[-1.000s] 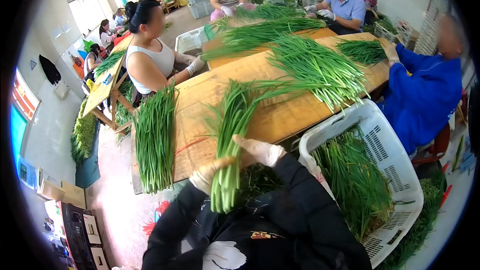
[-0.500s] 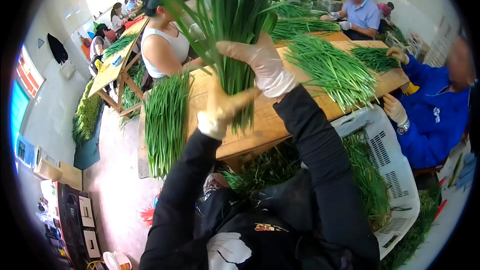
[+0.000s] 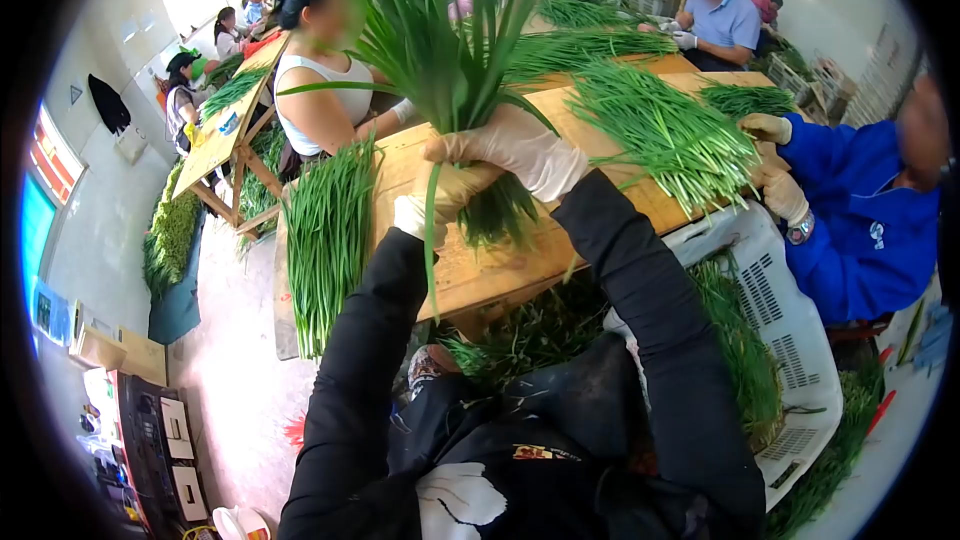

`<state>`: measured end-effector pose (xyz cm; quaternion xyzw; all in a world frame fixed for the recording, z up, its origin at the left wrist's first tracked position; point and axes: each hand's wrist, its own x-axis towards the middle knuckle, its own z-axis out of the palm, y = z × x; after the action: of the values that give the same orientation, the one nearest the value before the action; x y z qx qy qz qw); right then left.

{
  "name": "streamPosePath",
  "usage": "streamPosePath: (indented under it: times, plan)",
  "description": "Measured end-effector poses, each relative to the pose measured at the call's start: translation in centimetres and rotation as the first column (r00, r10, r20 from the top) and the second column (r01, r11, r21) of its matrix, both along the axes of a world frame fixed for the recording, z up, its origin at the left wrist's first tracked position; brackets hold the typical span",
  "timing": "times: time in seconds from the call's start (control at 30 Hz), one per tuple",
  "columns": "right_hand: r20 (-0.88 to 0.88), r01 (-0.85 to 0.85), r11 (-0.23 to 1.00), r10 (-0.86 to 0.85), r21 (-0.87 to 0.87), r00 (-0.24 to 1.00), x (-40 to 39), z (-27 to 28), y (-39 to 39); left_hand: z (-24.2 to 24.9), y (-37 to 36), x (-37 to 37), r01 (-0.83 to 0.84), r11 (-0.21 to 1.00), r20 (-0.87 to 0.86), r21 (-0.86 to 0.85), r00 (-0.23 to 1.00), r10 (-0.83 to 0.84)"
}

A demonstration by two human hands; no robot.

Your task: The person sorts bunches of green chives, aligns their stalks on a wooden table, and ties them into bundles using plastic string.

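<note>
An upright bunch of long green leafy stalks [image 3: 440, 60] stands over the wooden table [image 3: 480, 270], its leaves fanning out at the top. Gloved, my right hand [image 3: 520, 150] is wrapped round the bunch at its middle. My left hand [image 3: 445, 198], also in a pale glove, is closed against the bunch just below and to the left. One loose leaf hangs down over my left hand. Cut stalks lie in a pile [image 3: 328, 240] at the table's left end, and another pile [image 3: 665, 135] is to the right.
A white perforated crate [image 3: 780, 310] with greens is at my right. Beside it sits a co-worker in blue [image 3: 860, 210]. A person in a white top [image 3: 325, 100] is across the table at left, a person in light blue [image 3: 722, 20] farther back. Greens lie under the table.
The bunch has come lower, and its leaves spread wider. My left hand has gone from spread fingers to closed at the bunch. The co-worker in blue has brought both hands together.
</note>
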<state>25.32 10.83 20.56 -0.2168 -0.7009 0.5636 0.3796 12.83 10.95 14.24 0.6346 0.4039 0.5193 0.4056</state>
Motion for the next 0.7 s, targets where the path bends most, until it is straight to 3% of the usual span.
streamPosePath:
  times: [0.03,0.1,0.13,0.2,0.23,0.3,0.37,0.4,0.47,0.5,0.57,0.7]
  plan:
    - [-0.032,-0.071,0.993,0.068,-0.091,0.997,0.4,0.2,0.2,-0.2,0.6,-0.3,0.006,1.000,-0.004,0.001,1.000,-0.006]
    - [0.000,-0.013,0.999,0.013,-0.048,1.000,1.4,-3.2,3.9,-1.3,3.1,-1.6,0.031,0.988,-0.022,0.148,0.999,-0.029]
    - [0.017,0.128,0.979,-0.132,0.158,0.991,2.1,-5.2,6.1,-2.2,4.4,-2.2,0.014,0.990,0.055,0.138,0.998,-0.022]
    - [0.040,0.336,0.806,-0.405,0.488,0.913,4.4,-6.6,6.4,-1.7,4.5,-3.3,0.023,0.992,0.117,0.120,0.992,-0.037]
    - [0.036,0.345,0.804,-0.413,0.484,0.910,5.5,-7.5,6.3,-2.1,4.9,-3.9,0.035,0.992,0.164,0.118,0.985,-0.054]
    - [0.336,0.471,0.756,-0.635,0.455,0.695,7.0,-10.4,6.8,-1.7,4.7,-4.3,0.080,0.993,0.304,0.086,0.947,-0.103]
    - [0.362,0.381,0.706,-0.661,0.596,0.658,8.4,-12.8,5.8,-2.0,5.2,-4.7,0.083,0.994,0.350,0.077,0.931,-0.105]
    - [0.301,0.346,0.876,-0.448,0.336,0.842,9.0,-13.5,4.0,-2.1,5.3,-4.8,0.085,0.994,0.349,0.075,0.931,-0.106]
    - [0.688,-0.008,0.792,-0.526,0.611,0.500,9.2,-17.7,2.8,-2.0,5.4,-4.8,0.011,0.997,0.287,0.079,0.957,-0.033]
    - [0.821,-0.115,0.823,-0.521,0.556,0.234,8.6,-19.3,1.3,-2.2,5.5,-4.9,0.016,0.997,0.287,0.074,0.957,-0.036]
    - [0.720,-0.132,0.724,-0.615,0.677,0.321,9.2,-21.4,-0.8,-2.1,5.8,-5.3,-0.032,0.991,0.292,0.127,0.957,-0.007]
    - [0.706,-0.117,0.722,-0.608,0.682,0.363,9.8,-21.9,-0.7,0.8,3.4,-6.6,0.050,0.995,0.384,0.086,0.920,-0.079]
